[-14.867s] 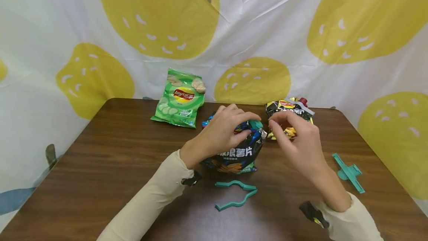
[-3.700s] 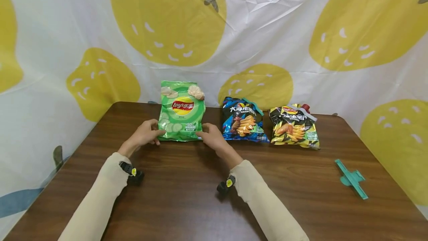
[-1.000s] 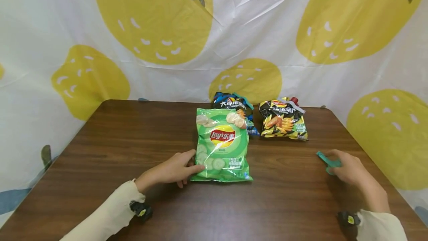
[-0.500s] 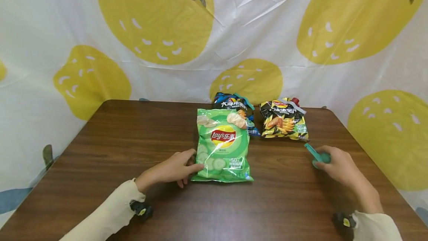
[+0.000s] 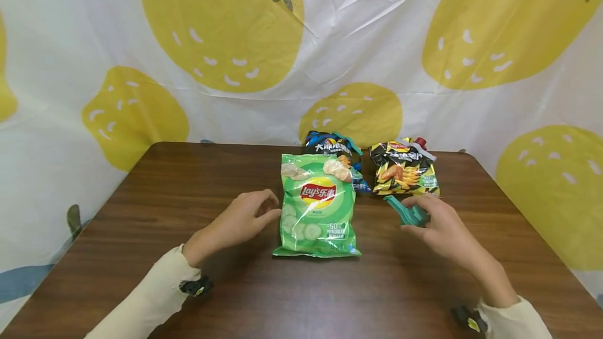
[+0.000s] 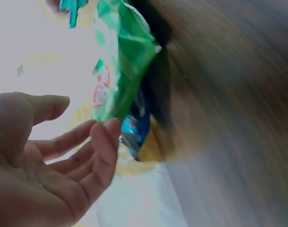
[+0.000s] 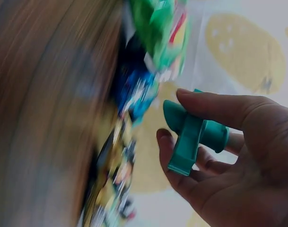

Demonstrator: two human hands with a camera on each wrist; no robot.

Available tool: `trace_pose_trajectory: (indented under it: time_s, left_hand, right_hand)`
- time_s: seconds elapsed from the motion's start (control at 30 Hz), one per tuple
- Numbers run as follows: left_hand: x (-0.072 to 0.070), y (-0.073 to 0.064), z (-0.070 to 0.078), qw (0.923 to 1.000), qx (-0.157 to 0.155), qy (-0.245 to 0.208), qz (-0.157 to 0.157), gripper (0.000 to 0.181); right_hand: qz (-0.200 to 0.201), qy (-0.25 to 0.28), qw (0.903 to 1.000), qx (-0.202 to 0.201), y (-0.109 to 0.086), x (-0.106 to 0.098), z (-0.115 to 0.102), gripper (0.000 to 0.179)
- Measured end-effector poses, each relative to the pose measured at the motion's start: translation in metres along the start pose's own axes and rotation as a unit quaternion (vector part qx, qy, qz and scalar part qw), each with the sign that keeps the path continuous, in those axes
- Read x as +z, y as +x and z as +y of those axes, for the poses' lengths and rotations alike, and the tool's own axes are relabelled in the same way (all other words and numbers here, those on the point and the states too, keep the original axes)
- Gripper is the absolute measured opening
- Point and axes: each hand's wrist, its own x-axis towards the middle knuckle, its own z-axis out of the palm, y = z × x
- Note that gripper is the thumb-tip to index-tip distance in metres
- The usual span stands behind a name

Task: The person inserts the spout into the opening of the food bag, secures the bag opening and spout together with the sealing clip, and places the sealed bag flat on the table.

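A green Lay's chip bag (image 5: 317,208) stands upright in the middle of the table. My left hand (image 5: 237,226) is at its left edge, fingers loosely bent; in the left wrist view the fingertips (image 6: 113,127) overlap the bag's near side and grip nothing. To the right of the bag, my right hand (image 5: 440,229) holds a teal bag clip (image 5: 409,213) above the table. Seen from the right wrist, the clip (image 7: 188,135) is pinched between thumb and fingers, its wide tab and bar showing.
Behind the green bag stands a blue-black chip bag (image 5: 325,145), partly hidden, a teal clip (image 5: 348,143) across its top. Right of it is a black-and-yellow chip bag (image 5: 400,174) with a grey clip (image 5: 421,148) bearing a red knob. A lemon-print cloth (image 5: 226,119) hangs behind the table.
The blue-black bag, clipped, went to the back, and the green bag came forward to the middle. My right hand lifted the teal clip and carried it left; my left hand released the green bag.
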Motion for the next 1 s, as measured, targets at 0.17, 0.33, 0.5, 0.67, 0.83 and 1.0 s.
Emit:
trace_pose_trajectory:
  time_s: [0.17, 0.33, 0.5, 0.67, 0.83, 1.0]
  left_hand:
    - [0.007, 0.0, 0.022, 0.9979, 0.058, -0.008, 0.027, 0.017]
    - [0.02, -0.003, 0.042, 0.9937, 0.098, -0.049, -0.024, 0.026]
    - [0.03, -0.005, 0.049, 0.9844, 0.128, -0.066, -0.102, 0.025]
    - [0.032, -0.006, 0.041, 0.9767, 0.149, -0.097, -0.12, 0.011]
    - [0.032, -0.005, 0.035, 0.9725, 0.147, -0.144, -0.109, 0.012]
    - [0.03, -0.004, 0.035, 0.966, 0.132, -0.187, -0.12, 0.014]
  right_hand:
    - [-0.032, 0.044, 0.9969, -0.057, 0.006, 0.01, -0.036, 0.039]
    - [-0.111, 0.069, 0.9831, -0.128, 0.01, 0.021, -0.067, 0.039]
    - [-0.177, 0.067, 0.9669, -0.172, 0.017, 0.035, -0.094, 0.038]
    - [-0.2, 0.061, 0.9603, -0.185, 0.025, 0.046, -0.108, 0.035]
    - [-0.202, 0.087, 0.962, -0.161, 0.029, 0.045, -0.107, 0.025]
    - [-0.2, 0.107, 0.9605, -0.161, 0.032, 0.039, -0.102, 0.018]
